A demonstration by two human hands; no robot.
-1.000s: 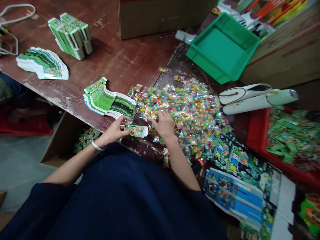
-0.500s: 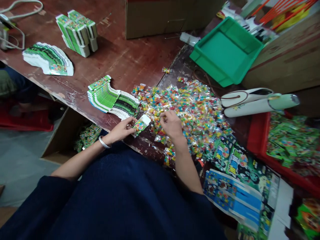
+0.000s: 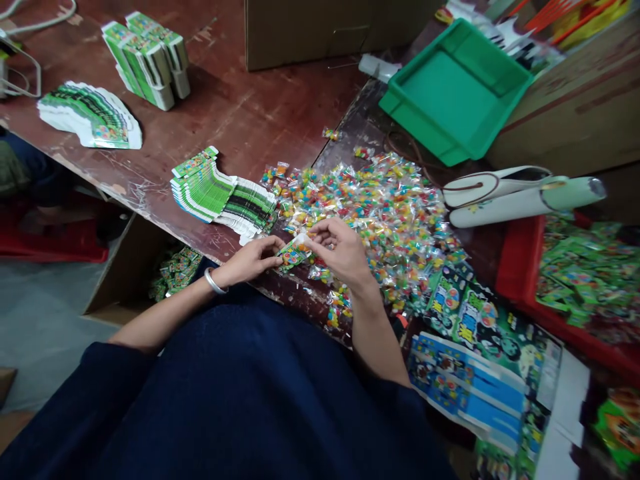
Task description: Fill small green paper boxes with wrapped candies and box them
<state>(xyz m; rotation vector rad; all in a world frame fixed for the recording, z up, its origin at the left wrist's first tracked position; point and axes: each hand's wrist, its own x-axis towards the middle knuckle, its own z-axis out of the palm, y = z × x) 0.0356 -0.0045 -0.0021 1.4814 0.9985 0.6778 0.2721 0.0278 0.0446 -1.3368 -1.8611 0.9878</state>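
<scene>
My left hand point(image 3: 249, 261) holds a small green printed carton point(image 3: 293, 254) by its lower end, just over the table's front edge. My right hand point(image 3: 339, 251) meets the carton's open top, fingers pinched together there; whether a candy packet is between them is too small to tell. A wide heap of small clear candy packets point(image 3: 385, 210) with coloured sweets lies right behind both hands. A fanned stack of flat green cartons point(image 3: 220, 197) lies to the left of the heap.
Folded green boxes point(image 3: 147, 57) and another fan of flat cartons point(image 3: 90, 120) sit at the far left. A cardboard box point(image 3: 320, 30), a green tray point(image 3: 455, 90), a white bag point(image 3: 520, 193) and a red bin of green packets point(image 3: 585, 280) ring the heap.
My right hand left the candy heap and came to the carton's open end. My left hand tilted the carton up from lying flat.
</scene>
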